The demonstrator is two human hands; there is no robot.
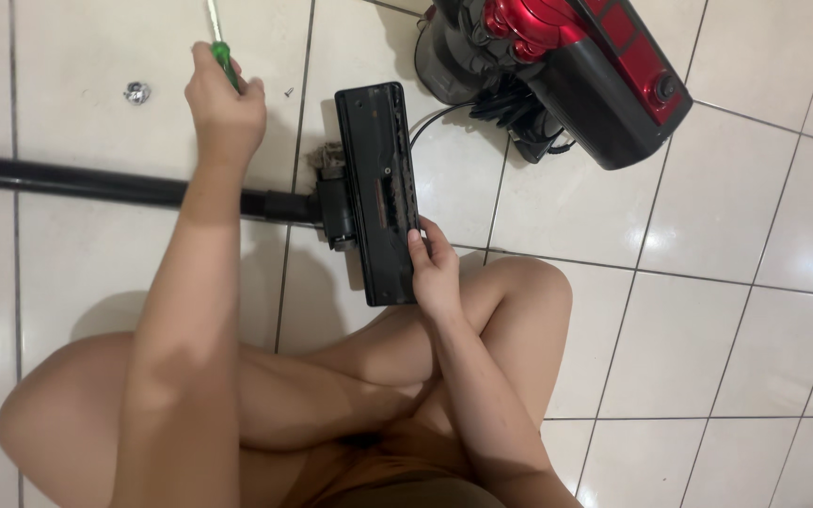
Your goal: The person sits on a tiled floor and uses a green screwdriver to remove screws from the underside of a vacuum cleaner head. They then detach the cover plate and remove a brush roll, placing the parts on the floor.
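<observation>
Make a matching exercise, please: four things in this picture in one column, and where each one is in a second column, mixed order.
Things:
1. screwdriver
2. floor head
3. vacuum body
4. small metal piece

Places:
A. on the tile at top left
B. in the left hand
C. at the top right
D. touched by the right hand

Pairs: 1-B, 2-D, 3-C, 4-A

A green-handled screwdriver (221,56) points up-frame over the tiles; the black vacuum floor head (383,188) lies apparently underside-up.
</observation>
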